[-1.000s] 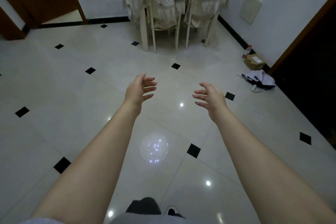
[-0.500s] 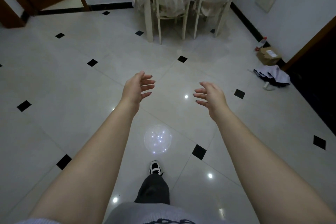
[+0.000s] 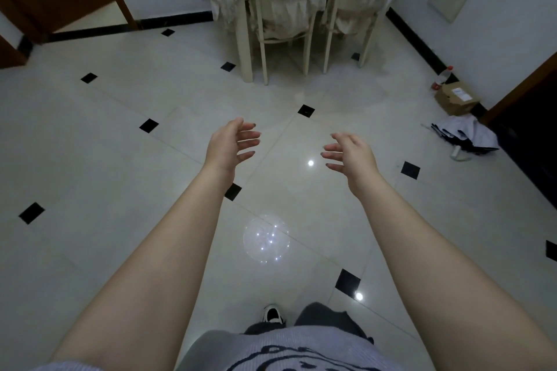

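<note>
Reaching out for a catch: left hand point(image 3: 230, 146) and right hand point(image 3: 351, 153) are held apart, palms facing, fingers loosely spread and gripping nothing. The clear light-up balloon point(image 3: 266, 239) sits between the forearms, nearer the body than the hands; I can't tell whether it floats or rests on the floor point(image 3: 120, 135). The next move likely means pulling both hands back and down to cup it softly; covered chairs point(image 3: 283, 9) at the far edge and a cardboard box point(image 3: 456, 98) and dark bundle point(image 3: 465, 137) by the right edge are well apart, so nothing blocks.
</note>
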The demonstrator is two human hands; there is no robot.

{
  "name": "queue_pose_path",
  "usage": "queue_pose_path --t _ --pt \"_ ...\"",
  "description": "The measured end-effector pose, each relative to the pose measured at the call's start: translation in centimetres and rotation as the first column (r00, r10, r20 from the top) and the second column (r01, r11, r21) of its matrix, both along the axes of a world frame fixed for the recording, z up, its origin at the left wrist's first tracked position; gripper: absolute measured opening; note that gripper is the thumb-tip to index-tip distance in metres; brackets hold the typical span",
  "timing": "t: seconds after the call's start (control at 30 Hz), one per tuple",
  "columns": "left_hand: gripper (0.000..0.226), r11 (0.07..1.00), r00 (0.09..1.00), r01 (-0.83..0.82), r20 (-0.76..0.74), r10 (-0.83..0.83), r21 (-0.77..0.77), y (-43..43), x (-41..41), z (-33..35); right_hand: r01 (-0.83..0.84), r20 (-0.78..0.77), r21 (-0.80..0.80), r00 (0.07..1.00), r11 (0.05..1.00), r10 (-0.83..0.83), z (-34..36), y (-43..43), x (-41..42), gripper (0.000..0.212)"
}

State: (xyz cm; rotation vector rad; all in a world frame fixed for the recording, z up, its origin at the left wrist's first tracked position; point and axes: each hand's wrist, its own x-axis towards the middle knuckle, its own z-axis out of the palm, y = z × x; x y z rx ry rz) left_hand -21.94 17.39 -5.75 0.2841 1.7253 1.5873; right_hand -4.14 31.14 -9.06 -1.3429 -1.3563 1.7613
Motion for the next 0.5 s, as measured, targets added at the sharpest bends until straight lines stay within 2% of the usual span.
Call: queue_pose_path --t 0.17,0.33,0.5 --pt "0.034 1.0 1.0 0.015 0.026 -0.015 -0.014 4.4 -2.7 -0.7 0.015 0.008 0.004 1.0 1.0 -0.015 0.0 4.7 -2.9 0.011" --pt "0.035 1.0 1.0 0.004 0.014 -0.004 -0.022 10.7 -6.2 -1.3 0.001 0.009 0.006 1.0 1.0 -0.001 -0.8 11.1 -6.6 0.019" --pt "0.036 0.998 0.999 -0.045 0.001 0.045 -0.039 17.8 -10.0 -1.1 -0.028 0.004 0.016 1.0 0.999 0.028 -0.6 18.7 -10.4 0.013"
